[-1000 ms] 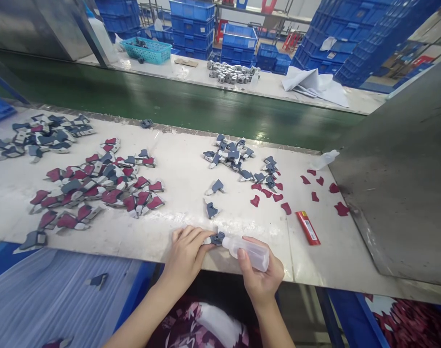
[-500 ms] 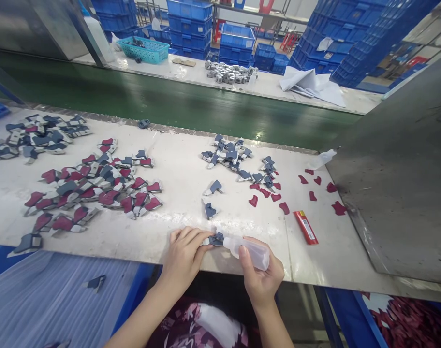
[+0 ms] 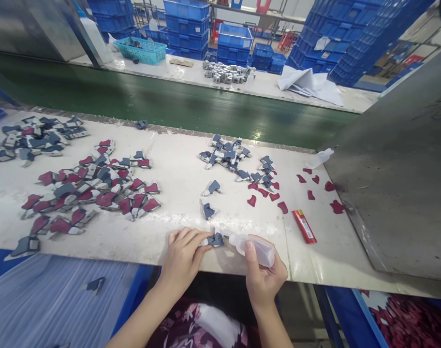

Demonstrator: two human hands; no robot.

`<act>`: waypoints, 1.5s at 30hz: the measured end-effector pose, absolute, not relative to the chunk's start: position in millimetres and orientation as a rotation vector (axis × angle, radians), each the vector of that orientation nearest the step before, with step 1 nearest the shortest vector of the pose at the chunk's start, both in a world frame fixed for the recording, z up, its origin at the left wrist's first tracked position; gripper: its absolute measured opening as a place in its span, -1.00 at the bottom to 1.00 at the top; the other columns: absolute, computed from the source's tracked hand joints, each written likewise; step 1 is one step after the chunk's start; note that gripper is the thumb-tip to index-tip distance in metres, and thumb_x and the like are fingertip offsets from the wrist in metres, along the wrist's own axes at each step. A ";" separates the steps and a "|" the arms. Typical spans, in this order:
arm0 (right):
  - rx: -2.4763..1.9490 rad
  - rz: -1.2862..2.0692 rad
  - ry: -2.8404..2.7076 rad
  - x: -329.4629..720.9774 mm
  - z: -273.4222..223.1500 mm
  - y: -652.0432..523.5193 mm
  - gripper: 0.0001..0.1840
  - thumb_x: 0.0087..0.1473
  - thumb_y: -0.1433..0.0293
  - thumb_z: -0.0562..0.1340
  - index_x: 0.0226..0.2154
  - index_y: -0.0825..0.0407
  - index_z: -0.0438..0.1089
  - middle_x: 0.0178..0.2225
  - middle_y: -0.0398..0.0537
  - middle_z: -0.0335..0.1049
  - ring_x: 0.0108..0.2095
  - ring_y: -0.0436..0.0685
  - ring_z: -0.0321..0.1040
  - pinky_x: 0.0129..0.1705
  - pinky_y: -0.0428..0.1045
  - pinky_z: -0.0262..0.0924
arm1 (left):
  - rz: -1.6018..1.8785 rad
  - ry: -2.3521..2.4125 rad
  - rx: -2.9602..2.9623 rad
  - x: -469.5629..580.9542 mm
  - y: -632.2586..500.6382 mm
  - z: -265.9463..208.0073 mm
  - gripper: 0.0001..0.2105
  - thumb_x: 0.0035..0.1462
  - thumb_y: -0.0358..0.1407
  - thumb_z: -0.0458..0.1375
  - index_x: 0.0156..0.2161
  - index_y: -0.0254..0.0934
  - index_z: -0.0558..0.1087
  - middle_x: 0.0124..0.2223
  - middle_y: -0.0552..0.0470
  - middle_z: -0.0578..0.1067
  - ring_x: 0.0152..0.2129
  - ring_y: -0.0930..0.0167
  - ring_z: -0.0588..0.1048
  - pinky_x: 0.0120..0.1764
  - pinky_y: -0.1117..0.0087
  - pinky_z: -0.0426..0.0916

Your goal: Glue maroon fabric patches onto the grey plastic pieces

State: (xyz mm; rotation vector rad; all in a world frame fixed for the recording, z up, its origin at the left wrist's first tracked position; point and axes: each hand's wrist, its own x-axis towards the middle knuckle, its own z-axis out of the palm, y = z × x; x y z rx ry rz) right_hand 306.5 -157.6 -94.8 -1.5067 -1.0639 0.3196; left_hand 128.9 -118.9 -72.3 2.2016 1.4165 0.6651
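My left hand (image 3: 184,249) pinches a small blue-grey and white plastic part (image 3: 216,239) at the near edge of the white worktable (image 3: 180,164). In my right hand (image 3: 266,270) is a translucent squeeze bottle (image 3: 255,247), tilted with its thin nozzle toward the part. A small gap shows between the nozzle tip and the part. Two similar parts lie just beyond, one being a blue-grey part (image 3: 208,210). Farther back is a pile of blue-grey parts (image 3: 227,153), with loose dark red pieces (image 3: 251,200) to its right.
Finished-looking red and grey parts (image 3: 104,198) are heaped at left. A red packet (image 3: 304,226) and a second bottle (image 3: 320,158) lie at right, near a metal panel (image 3: 398,193). A green conveyor belt (image 3: 169,104) runs behind. Blue bins, one holding red pieces (image 3: 412,319), stand below.
My right hand has drawn the bottle slightly right, away from the part, so the nozzle shows. My left hand still holds the part in nearly the same place.
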 end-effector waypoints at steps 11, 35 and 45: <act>-1.473 0.314 -0.935 307.1 -88.9 -158.6 -0.82 0.08 0.29 0.31 -0.40 0.09 0.47 -0.50 -0.07 0.47 -0.49 0.12 0.44 -0.44 -0.03 0.32 | 0.688 1.416 2.205 129.0 -119.1 -74.2 -0.82 0.25 -0.41 0.11 -0.08 -0.17 0.47 -0.18 0.05 0.60 -0.23 0.30 0.47 -0.15 0.22 0.12; -1.395 0.496 -1.048 293.3 -88.8 -153.8 -0.88 0.06 0.38 0.32 -0.28 0.01 0.50 -0.39 -0.12 0.55 -0.41 0.07 0.50 -0.37 -0.10 0.37 | 0.754 1.367 2.230 129.9 -118.0 -72.7 -0.79 0.20 -0.48 0.18 -0.08 -0.22 0.45 -0.21 0.08 0.57 -0.26 0.33 0.44 -0.17 0.27 0.09; -1.391 0.557 -1.024 294.7 -89.8 -154.1 -0.89 0.06 0.37 0.32 -0.29 0.02 0.50 -0.39 -0.10 0.54 -0.40 0.08 0.50 -0.35 -0.09 0.37 | 0.746 1.372 2.230 129.0 -119.2 -72.2 -0.81 0.21 -0.47 0.16 -0.08 -0.22 0.45 -0.21 0.08 0.57 -0.26 0.33 0.44 -0.18 0.26 0.09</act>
